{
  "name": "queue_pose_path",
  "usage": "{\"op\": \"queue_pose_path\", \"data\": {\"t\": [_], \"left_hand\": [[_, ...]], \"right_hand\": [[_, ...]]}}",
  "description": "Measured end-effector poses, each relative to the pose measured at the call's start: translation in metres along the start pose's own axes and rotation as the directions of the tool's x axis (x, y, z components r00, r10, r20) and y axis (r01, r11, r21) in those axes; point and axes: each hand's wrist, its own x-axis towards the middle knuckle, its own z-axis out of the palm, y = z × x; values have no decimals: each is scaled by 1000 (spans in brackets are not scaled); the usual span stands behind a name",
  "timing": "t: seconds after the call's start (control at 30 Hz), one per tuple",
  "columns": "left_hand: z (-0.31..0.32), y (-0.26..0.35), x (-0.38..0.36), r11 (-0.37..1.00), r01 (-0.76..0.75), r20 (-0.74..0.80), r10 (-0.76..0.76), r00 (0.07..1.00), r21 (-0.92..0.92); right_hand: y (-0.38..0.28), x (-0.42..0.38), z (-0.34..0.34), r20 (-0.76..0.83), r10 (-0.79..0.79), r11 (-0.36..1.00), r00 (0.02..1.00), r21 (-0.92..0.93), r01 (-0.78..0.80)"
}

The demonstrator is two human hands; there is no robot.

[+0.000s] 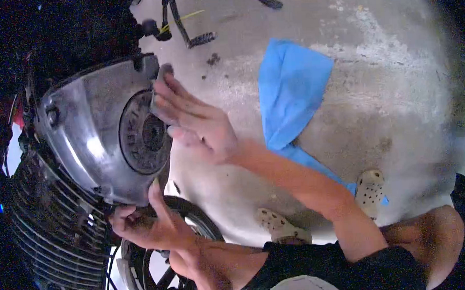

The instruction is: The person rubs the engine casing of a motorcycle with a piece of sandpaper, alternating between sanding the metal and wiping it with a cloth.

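- Pinching the bottom edge of one engine cover [104, 127], left of centre, the left hand [152, 222] has its thumb on the near side and its other fingers curled beneath, partly hidden.
- Reaching in from the lower right, the right hand [196, 123] meets the cover's right rim with long, loosely bent fingers; whether they grip anything cannot be told, as the fingertips are blurred.
- One round emblem [134, 144] bears raised lettering, partly covered by the right hand.
- Many cooling fins [57, 222] fill the lower left, fading into darkness, too dim to count.
- One blue cloth [295, 88] lies crumpled on the floor, upper centre.
- Two pale clogs [370, 188] show lower right.
- One wheel [212, 226], lower centre-left, is mostly hidden by the left hand and leg.
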Motion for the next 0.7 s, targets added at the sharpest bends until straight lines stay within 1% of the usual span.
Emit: {"op": "queue_pose_path", "data": {"t": [0.03, 0.07, 0.1, 0.17, 0.2, 0.23, 0.3, 0.33, 0.37, 0.43, 0.47, 0.5, 0.53, 0.57, 0.6, 0.63, 0.67, 0.7], "left_hand": [[-1, 0, -5, 995, 71, -1, -71, 997, -64], [-4, -1, -5, 999, 16, -8, -16, 1000, 39], [-6, 3, -4, 999, 22, 5, -22, 1000, 33], [-7, 1, -1, 997, -58, 35, 57, 998, 47], [-7, 6, 0, 991, -41, 38, 37, 999, 124], [-3, 3, -2, 1000, 16, 19, -16, 1000, 19], [-9, 0, -3, 997, 42, 65, -46, 997, 65], [0, 8, -4, 979, 96, 8, -96, 995, -179], [-4, 14, -2, 994, 86, 40, -83, 996, -65], [-7, 4, 0, 1000, -14, 49, 13, 999, 15], [-7, 6, -2, 993, 85, 64, -81, 995, -76], [-5, 10, -1, 992, 73, 73, -66, 995, -101], [-1, 11, 0, 988, 77, 66, -68, 996, -134], [-3, 11, -2, 985, 89, 66, -80, 995, -150], [-6, 8, -5, 985, 103, 79, -93, 992, -137], [-9, 4, -4, 995, 79, 93, -73, 993, -55], [-13, 3, -2, 999, 45, 105, -47, 993, 23], [-11, 6, 0, 999, 41, 94, -42, 995, 15]], "right_hand": [[-7, -5, -1, -2, 87, 996, 996, 10, -87], [-2, -4, 2, 0, -4, 1000, 1000, -10, 4], [-1, -1, 0, -9, 28, 1000, 1000, -1, -28], [-8, 3, 4, -6, -37, 999, 999, 27, 37], [-17, -10, 11, -23, 76, 996, 997, -37, -77], [-27, -6, 13, -17, 34, 998, 999, -49, -34], [-43, -10, 18, -33, 72, 987, 997, -143, -76], [-42, -5, 16, -27, 88, 987, 996, -134, -91], [-39, 1, 13, -47, 95, 990, 994, -100, -100], [-48, -5, 20, -69, 101, 993, 992, -62, -105], [-54, -20, 24, -37, 143, 984, 989, -103, -146], [-59, -19, 23, -18, 195, 968, 981, -156, -196], [-60, -18, 24, -81, 195, 972, 978, -118, -203], [-53, -19, 27, -74, 204, 970, 976, -119, -212], [-46, -9, 27, -133, 233, 969, 963, -55, -242], [-46, -3, 28, -192, 264, 964, 945, 15, -266], [-56, -3, 24, -151, 265, 961, 952, -33, -273], [-63, -8, 24, -149, 251, 965, 957, -35, -259]]}}
